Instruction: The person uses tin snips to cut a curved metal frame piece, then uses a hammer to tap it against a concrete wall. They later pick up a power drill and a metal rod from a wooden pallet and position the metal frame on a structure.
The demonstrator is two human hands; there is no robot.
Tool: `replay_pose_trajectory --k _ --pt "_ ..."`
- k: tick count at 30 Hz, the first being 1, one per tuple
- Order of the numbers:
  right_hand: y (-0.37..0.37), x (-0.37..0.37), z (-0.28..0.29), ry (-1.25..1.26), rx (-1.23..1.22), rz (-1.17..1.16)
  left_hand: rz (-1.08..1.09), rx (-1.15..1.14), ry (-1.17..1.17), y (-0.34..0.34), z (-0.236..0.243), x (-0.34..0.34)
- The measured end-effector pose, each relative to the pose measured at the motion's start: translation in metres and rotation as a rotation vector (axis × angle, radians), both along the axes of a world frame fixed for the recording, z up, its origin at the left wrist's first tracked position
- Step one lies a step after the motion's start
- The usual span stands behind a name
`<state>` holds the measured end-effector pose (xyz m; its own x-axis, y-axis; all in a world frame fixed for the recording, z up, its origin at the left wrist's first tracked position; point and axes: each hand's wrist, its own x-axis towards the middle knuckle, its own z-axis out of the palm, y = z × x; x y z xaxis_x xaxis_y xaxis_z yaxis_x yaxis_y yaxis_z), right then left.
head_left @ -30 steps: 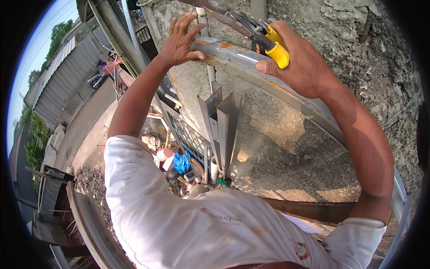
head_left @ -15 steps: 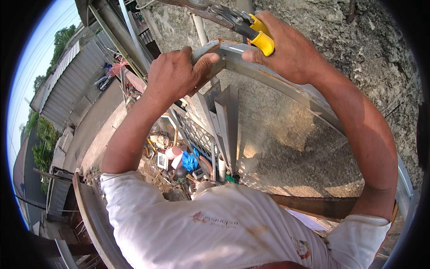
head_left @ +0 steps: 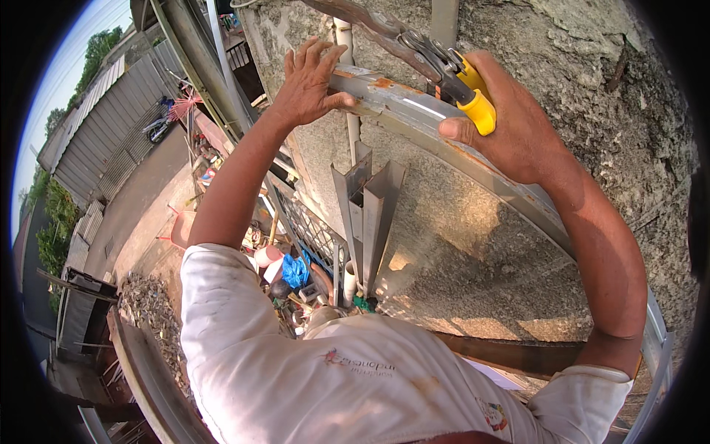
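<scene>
Left hand (head_left: 310, 92): is holding its fingers spread at the end of a rust-spotted steel channel (head_left: 414, 115), thumb overlapping the metal, apparently guiding rather than gripping.
Right hand (head_left: 514, 122): is clasping a yellow-handled plier-like tool (head_left: 481, 112), thumb resting toward the channel, seemingly letting one hand serve both.
Steel channel: is spanning both hands before a rough concrete wall (head_left: 473, 259).
Upright metal profiles (head_left: 379, 214): are standing below, probably stowed aside.
</scene>
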<state>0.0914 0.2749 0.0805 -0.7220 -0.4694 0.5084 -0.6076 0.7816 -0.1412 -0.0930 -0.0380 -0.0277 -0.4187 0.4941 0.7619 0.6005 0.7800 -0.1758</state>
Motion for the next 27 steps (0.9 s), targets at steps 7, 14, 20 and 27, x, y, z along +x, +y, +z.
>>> replay_pose_trajectory --k 7,14,20,27 --pt "0.002 -0.006 0.002 0.030 0.000 0.021 0.228 -0.094 -0.173 -0.006 0.026 0.062" --pt "0.003 -0.006 -0.003 0.083 0.018 0.007 0.331 0.145 -0.476 0.055 0.076 0.174" --pt "0.001 -0.008 -0.003 0.079 0.013 -0.015 0.355 0.025 -0.214 0.060 0.064 0.171" --pt "0.001 -0.001 -0.001 0.044 0.028 -0.073 0.246 -0.122 0.140 0.007 0.031 0.073"
